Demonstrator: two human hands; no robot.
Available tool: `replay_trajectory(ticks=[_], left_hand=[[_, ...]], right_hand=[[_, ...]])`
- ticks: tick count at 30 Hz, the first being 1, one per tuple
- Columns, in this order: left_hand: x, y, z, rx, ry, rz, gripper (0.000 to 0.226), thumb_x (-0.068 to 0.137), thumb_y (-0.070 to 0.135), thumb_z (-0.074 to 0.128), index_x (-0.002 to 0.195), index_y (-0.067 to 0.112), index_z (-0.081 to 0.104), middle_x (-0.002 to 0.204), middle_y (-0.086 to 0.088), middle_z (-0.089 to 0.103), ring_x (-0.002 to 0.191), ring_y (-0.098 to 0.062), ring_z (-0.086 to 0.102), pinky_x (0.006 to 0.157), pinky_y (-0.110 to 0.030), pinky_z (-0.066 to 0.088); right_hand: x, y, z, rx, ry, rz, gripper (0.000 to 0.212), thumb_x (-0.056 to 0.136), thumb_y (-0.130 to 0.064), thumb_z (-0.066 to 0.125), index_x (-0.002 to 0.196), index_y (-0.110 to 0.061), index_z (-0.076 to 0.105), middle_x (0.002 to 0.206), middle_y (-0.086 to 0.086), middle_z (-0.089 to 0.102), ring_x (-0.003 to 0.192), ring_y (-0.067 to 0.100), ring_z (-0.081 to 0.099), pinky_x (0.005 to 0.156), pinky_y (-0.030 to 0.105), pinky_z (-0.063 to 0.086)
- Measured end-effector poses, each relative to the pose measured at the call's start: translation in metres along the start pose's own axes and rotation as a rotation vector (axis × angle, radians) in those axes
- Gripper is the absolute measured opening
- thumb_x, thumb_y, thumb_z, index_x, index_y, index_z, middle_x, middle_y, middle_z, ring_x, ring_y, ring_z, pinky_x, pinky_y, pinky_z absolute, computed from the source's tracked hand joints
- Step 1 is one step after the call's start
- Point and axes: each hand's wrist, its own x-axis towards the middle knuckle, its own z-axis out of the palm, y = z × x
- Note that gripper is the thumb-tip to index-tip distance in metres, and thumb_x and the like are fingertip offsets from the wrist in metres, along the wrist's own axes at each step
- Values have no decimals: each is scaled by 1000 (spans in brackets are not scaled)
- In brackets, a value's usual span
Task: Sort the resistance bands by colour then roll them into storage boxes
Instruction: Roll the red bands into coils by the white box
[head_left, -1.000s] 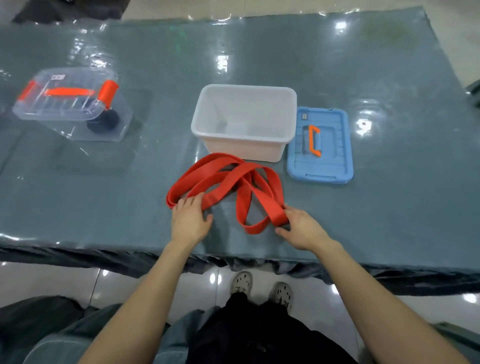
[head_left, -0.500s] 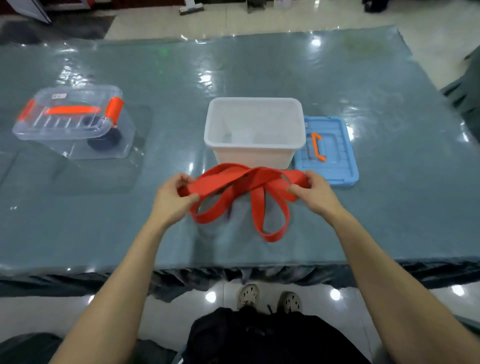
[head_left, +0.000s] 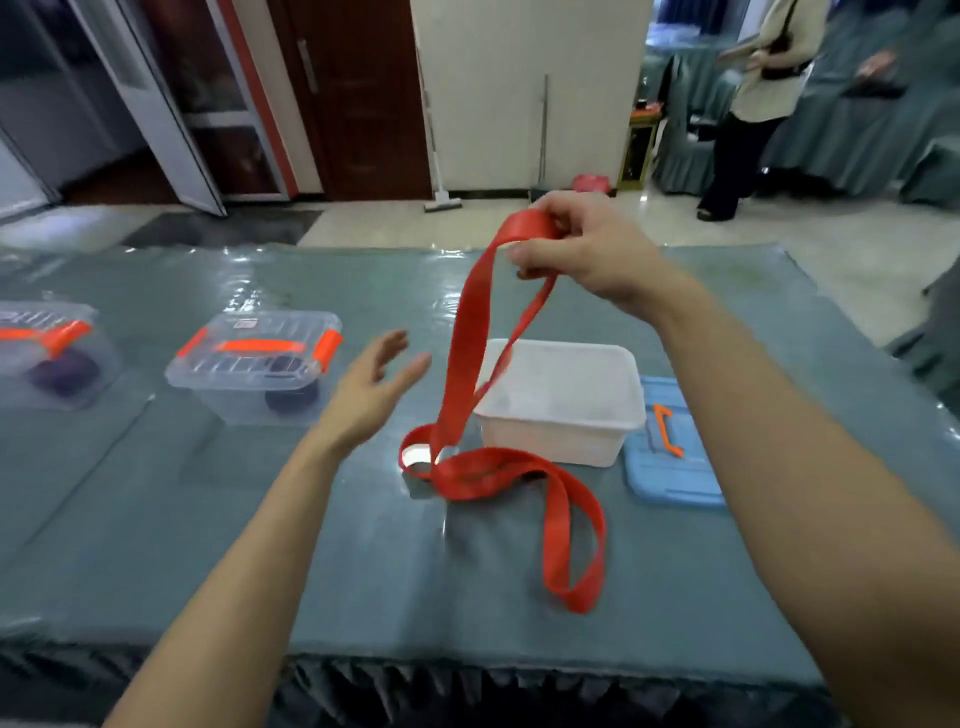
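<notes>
A long red resistance band (head_left: 467, 358) hangs from my right hand (head_left: 582, 249), which grips its top end high above the table. The band's lower loops trail on the table in front of an open white storage box (head_left: 561, 400). My left hand (head_left: 371, 392) hovers with fingers spread to the left of the hanging band, holding nothing. The box's blue lid (head_left: 667, 457) with an orange handle lies flat to the right of the box.
Two closed clear boxes with orange latches stand at the left, one (head_left: 254, 366) nearer the middle and one (head_left: 47, 358) at the edge, each with a dark rolled band inside. A person (head_left: 748, 104) stands beyond the table at the far right.
My right hand has lifted one end of the red band high; my left hand has let go of it. The band now hangs stretched, and the view has tilted up.
</notes>
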Motion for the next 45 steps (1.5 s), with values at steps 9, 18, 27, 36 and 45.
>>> replay_trajectory(ticks=[9,18,27,36,45], left_hand=[[26,62,56,-47,-105,83,75,64,54,101,125,27,69,123,8,77,118,-11,70,108,-34,51],[58,196,-32,-131,429,435,28,82,27,94,107,29,81,92,9,83,83,-8,77,80,-29,63],[81,313,-124,-42,300,611,36,112,19,55,147,29,53,116,-5,78,96,-17,79,82,-36,65],[71,337,-110,74,197,532,36,101,21,74,133,30,63,102,-8,77,82,-26,75,77,-36,63],[47,215,-1,487,56,481,44,80,67,84,105,39,61,68,18,60,63,-3,57,62,-24,46]], right_hand=[[17,-65,-3,-113,-115,-65,32,89,-13,86,115,-2,71,105,20,77,89,29,80,81,35,67],[63,-176,-53,29,62,-306,27,92,-33,83,109,-14,73,102,15,77,87,27,81,83,40,68],[125,-267,-80,-95,204,-535,39,93,-44,82,124,-24,69,113,6,75,102,24,77,97,53,61],[126,-249,-82,10,233,-537,40,95,-49,77,125,-22,73,107,7,78,88,19,71,72,33,56],[18,-56,-55,459,214,-45,13,103,-23,68,109,-14,76,109,17,77,81,28,77,74,45,64]])
